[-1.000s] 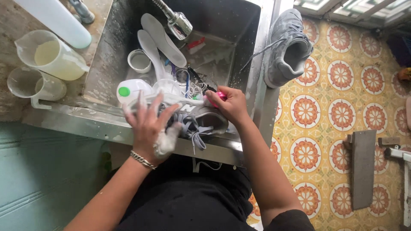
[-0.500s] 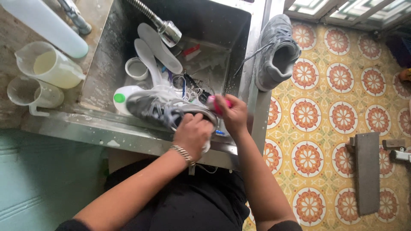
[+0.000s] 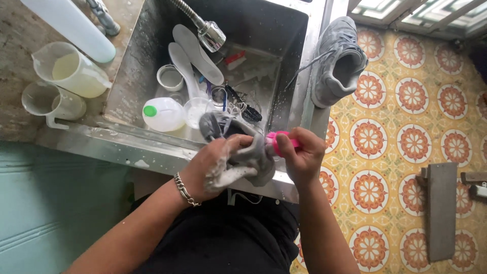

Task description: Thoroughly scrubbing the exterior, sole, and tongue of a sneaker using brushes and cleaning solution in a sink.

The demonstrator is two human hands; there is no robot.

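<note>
L hand (image 3: 215, 165), soapy, is wrapped tight around a grey sneaker (image 3: 238, 144), fingers curled over its upper, holding it above the front rim of the steel sink (image 3: 152, 142). R hand (image 3: 304, 155) is closed around a pink brush (image 3: 281, 142), whose end presses against the shoe's side. Shoe sits btwn both hands, tilted, suds on it. A chain bracelet (image 3: 183, 189) is on the L wrist.

In the sink: a white jug w/ green cap (image 3: 162, 114) lying just beside the held shoe, a clear cup (image 3: 195, 111) next to it, two pale insoles (image 3: 195, 56) leaning toward the back, a small white cup (image 3: 170, 77), dark laces (image 3: 243, 104), a red item (image 3: 235, 59), and the spray faucet head (image 3: 211, 35) hanging over it all.

On the table to the left: two translucent measuring jugs (image 3: 71, 68), one w/ pale liquid. A second grey sneaker (image 3: 337, 61) rests on the sink's right edge, opening up. Patterned orange tile floor (image 3: 406, 142) to the right.
</note>
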